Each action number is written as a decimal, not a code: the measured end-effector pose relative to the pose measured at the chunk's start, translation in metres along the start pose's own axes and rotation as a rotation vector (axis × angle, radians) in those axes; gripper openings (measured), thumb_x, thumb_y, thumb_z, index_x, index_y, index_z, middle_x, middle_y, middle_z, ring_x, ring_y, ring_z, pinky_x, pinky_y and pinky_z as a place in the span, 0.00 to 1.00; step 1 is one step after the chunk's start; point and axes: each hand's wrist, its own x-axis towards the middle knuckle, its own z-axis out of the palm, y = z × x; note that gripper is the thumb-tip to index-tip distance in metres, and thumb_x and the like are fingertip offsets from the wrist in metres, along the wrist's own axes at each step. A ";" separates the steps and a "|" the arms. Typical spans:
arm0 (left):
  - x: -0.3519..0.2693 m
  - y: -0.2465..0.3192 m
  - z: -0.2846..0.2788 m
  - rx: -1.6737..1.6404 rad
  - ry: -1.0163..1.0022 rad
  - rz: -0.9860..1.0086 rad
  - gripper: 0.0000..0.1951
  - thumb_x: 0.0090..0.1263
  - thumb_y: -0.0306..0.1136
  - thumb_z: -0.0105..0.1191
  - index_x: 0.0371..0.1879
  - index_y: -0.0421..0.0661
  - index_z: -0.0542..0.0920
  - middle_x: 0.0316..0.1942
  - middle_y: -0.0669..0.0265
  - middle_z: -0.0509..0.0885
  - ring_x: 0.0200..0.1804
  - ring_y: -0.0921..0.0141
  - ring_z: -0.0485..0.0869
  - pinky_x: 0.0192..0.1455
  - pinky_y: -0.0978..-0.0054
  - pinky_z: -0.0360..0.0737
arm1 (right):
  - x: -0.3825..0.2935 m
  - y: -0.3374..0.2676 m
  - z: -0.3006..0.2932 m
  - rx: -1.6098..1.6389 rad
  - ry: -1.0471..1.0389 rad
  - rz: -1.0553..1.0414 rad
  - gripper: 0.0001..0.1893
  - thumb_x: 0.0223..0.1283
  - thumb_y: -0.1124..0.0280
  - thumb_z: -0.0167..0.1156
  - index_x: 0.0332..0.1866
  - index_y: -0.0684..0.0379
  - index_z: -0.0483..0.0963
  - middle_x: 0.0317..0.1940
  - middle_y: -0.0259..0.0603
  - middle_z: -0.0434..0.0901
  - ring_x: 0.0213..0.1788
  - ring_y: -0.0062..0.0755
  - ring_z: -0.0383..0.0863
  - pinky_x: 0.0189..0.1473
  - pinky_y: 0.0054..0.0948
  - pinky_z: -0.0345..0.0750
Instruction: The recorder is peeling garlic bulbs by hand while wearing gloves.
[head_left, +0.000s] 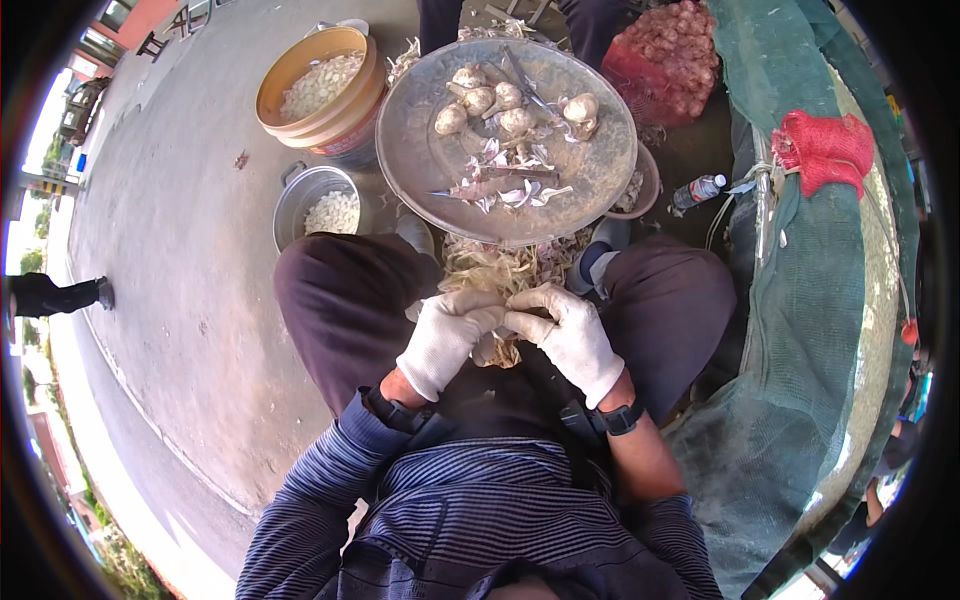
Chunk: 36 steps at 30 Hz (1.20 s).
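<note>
My left hand (450, 337) and my right hand (566, 334), both in white knit gloves, meet fingertip to fingertip between my knees. Thumbs and forefingers are pinched together; whatever lies between them is hidden by the gloves. Below and beyond the hands is a heap of dry garlic skins (487, 266). Just past it stands a wide round metal tray (409, 150). Several whole garlic bulbs (517, 121) with stalks sit on its far half. Nearer me on the tray lie loose purple-white skins (525, 196) and a small knife (487, 187).
Left of the tray stand a yellow bucket (270, 105) and a metal pot (283, 210), both holding peeled cloves. At right are a pink basin (651, 180), a plastic bottle (697, 192), a red mesh sack of garlic (667, 60) and green netting (806, 300). Another person's legs (441, 22) are beyond the tray.
</note>
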 end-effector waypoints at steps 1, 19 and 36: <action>0.001 -0.001 0.000 0.023 0.012 -0.007 0.10 0.79 0.24 0.57 0.51 0.30 0.85 0.33 0.60 0.89 0.23 0.75 0.82 0.26 0.78 0.78 | 0.000 0.001 -0.001 -0.001 0.000 0.001 0.12 0.67 0.68 0.73 0.49 0.64 0.85 0.44 0.45 0.90 0.44 0.32 0.90 0.49 0.32 0.84; -0.002 0.007 0.003 0.002 -0.094 -0.018 0.09 0.77 0.23 0.60 0.50 0.32 0.85 0.31 0.65 0.87 0.26 0.77 0.81 0.29 0.78 0.77 | -0.001 0.008 -0.012 0.723 0.023 0.376 0.07 0.77 0.71 0.63 0.48 0.64 0.80 0.37 0.35 0.87 0.35 0.23 0.89 0.37 0.20 0.83; 0.001 -0.002 0.011 0.780 0.028 0.445 0.13 0.65 0.23 0.61 0.49 0.38 0.87 0.38 0.48 0.89 0.39 0.54 0.90 0.43 0.64 0.84 | -0.003 -0.006 0.003 0.100 0.042 0.202 0.13 0.67 0.68 0.73 0.48 0.67 0.85 0.40 0.41 0.91 0.39 0.21 0.87 0.45 0.26 0.82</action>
